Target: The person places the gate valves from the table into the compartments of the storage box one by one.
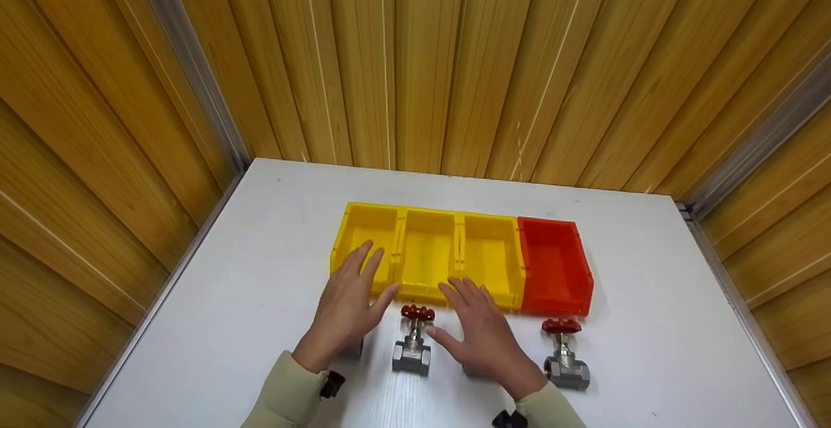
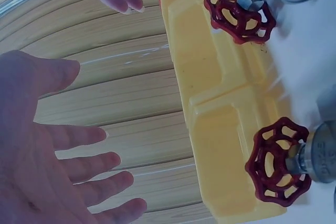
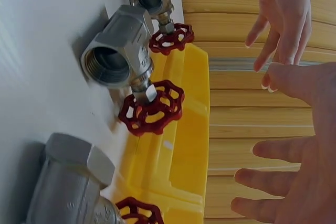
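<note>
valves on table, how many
4: in the head view, one valve mostly hidden by the left hand, one by the right hand, one between them, one in front of the red bin.

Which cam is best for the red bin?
Head view: it shows the red bin whole and unblocked, inside visible, at the right end of the yellow bins. Left wrist catches only a thin red sliver at the top of the picture, likely this bin. Right wrist doesn't show it.

White table [image 1: 195, 324], wood-plank walls [image 1: 415, 64] on three sides (grey metal strips [image 1: 191, 58] between).
</note>
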Available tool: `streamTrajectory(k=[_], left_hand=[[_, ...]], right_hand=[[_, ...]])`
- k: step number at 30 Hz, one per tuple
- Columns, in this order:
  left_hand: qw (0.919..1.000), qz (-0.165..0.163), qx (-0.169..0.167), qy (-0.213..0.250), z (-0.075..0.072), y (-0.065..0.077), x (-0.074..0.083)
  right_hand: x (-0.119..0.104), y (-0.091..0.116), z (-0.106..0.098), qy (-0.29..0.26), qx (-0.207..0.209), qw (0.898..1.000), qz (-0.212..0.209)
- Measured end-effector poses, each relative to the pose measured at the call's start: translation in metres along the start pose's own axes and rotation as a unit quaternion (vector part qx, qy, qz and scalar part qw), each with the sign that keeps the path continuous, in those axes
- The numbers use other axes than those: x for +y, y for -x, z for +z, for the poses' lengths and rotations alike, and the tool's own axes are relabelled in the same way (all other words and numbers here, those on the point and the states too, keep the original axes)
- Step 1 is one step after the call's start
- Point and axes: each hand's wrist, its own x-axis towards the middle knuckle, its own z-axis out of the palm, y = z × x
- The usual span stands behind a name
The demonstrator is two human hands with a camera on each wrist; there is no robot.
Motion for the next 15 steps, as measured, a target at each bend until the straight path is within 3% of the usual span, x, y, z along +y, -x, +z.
streamTrajectory(k=[15], left_hand=[[0.9981,-0.059,-0.009,0.016,-0.002,-0.004,-0.011]], right_hand=[[-0.016,-0.010,0.015,-0.015,-0.043,0.999,-0.002]])
